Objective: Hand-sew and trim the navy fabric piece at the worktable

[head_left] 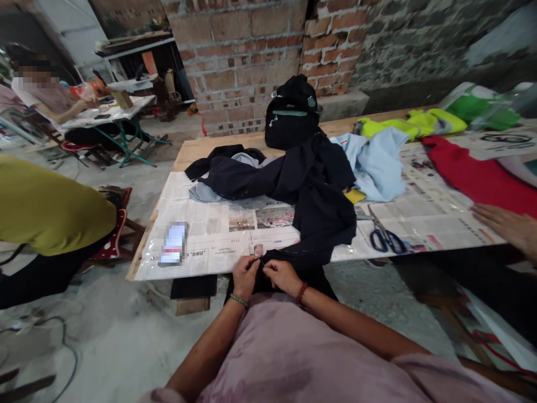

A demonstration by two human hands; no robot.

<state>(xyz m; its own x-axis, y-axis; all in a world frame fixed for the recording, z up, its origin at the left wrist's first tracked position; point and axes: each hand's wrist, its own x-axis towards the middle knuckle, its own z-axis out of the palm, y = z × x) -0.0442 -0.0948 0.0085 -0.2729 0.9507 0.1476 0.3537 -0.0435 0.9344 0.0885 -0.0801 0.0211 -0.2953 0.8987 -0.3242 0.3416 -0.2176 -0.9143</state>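
Note:
Dark navy cloth (325, 218) trails over the table and down to its near edge, where both hands meet at its end. My left hand (245, 277) is closed in a pinch on the tip of this cloth. Close beside it, my right hand (284, 276) also pinches with thumb and forefinger; what is between those fingertips is too small to make out. Light stitch marks show along the cloth near the hands. A pair of scissors (384, 235) with dark blue handles lies to the right of the cloth.
Newspaper under clear plastic covers the table (201, 224). A phone (173, 244) lies at left, a black backpack (291, 115) at the back. Light blue cloth (377, 162), yellow-green cloth (413, 124) and red cloth (474, 173) lie rightward, beside another person's hand (501, 224). Other people sit at left.

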